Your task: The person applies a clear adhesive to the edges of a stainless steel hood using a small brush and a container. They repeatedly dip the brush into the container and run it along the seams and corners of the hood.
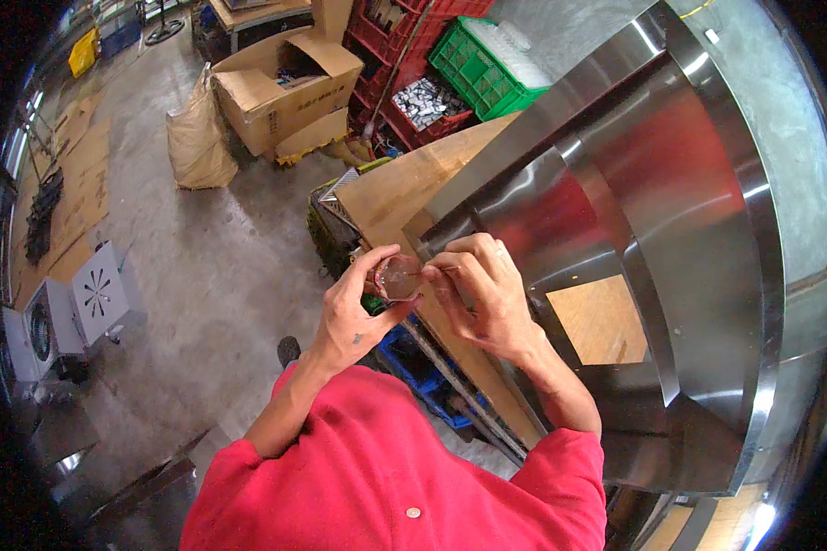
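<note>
My left hand is curled around a small round see-through cup or jar, its thumb and fingers on opposite sides. The fingers of my right hand are pinched together at the right rim of this container. A thin dark piece seems to stick out from the pinch over the rim, too small to name. Just right of my hands lies a large shiny stainless-steel sheet-metal piece with a rectangular cut-out. It rests on a wooden tabletop, and both hands are held over the table's left edge.
Beyond the table stand a green crate, a red crate with small metal parts, and an open cardboard box beside a brown sack. Blue bins sit under the table. White fan units stand on the left floor.
</note>
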The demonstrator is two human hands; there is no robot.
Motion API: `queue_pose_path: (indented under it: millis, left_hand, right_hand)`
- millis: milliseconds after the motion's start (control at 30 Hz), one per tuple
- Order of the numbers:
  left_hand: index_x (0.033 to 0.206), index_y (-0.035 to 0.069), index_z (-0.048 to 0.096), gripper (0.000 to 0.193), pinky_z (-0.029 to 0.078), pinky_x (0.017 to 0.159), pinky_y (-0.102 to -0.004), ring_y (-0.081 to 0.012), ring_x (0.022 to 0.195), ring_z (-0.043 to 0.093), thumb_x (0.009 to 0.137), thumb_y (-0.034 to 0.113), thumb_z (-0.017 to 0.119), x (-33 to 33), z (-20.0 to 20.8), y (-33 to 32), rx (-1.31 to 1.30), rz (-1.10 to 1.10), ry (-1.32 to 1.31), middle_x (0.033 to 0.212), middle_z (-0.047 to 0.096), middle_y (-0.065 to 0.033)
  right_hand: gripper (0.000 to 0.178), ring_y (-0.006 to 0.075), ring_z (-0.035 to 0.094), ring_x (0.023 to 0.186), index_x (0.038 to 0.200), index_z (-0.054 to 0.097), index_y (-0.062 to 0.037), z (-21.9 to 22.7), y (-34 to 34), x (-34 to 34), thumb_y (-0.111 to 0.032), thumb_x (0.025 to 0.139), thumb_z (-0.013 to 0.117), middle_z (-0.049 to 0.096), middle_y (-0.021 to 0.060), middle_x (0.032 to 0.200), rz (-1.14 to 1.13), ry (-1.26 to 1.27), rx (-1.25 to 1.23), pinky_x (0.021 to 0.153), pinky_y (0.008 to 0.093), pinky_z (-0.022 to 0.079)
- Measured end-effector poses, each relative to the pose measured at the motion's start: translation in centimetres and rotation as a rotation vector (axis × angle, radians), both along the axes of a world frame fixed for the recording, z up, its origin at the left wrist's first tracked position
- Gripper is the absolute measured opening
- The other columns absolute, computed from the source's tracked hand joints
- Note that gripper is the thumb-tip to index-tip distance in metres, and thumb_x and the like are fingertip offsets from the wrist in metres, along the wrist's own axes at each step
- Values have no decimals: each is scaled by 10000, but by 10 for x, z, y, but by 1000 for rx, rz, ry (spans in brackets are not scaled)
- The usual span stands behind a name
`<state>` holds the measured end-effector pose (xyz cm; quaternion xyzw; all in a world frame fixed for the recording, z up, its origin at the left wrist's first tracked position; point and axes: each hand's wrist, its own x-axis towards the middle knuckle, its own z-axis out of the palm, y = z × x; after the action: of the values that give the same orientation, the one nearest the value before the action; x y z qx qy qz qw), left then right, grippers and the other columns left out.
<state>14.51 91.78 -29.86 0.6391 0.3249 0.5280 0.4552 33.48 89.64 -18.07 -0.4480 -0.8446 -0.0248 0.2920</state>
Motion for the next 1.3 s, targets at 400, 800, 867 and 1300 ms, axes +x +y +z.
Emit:
queue_pose_path:
  millis: [400, 800, 867, 1300]
  left_hand:
    - [1425, 52, 610, 658, 594, 975, -375, -248, 1136, 730, 859, 158, 929, 4, -7, -1, -44, -5, 3, 1303, 724, -137]
    - [1419, 40, 617, 628, 576, 993, -377, -234, 1123, 725, 892, 206, 916, -2, -2, -3, -99, -21, 3, 1240, 747, -136]
    - [1421, 31, 614, 632, 579, 987, -376, -233, 1121, 726, 893, 202, 915, -3, 1, -4, -103, -21, -1, 1247, 744, -140]
    - [1426, 25, 610, 623, 588, 972, -371, -234, 1124, 732, 902, 186, 906, -4, -2, -5, -95, -37, 25, 1270, 733, -153]
  right_hand:
    - [147, 380, 664, 980, 1065, 650, -46, 73, 16, 26, -89, 978, 761, 661, 166, 1049, -137, 115, 187, 834, 449, 568]
    - [193, 380, 701, 948, 1081, 692, -32, 245, 119, 154, -217, 1033, 715, 670, 173, 1077, -438, -123, 912, 844, 460, 568]
    - [181, 401, 704, 971, 1095, 691, -41, 243, 126, 159, -212, 1035, 704, 669, 177, 1096, -445, -176, 893, 847, 477, 572]
    - [175, 411, 684, 967, 1091, 684, -43, 241, 129, 167, -206, 1027, 701, 666, 178, 1086, -418, -276, 919, 843, 493, 556]
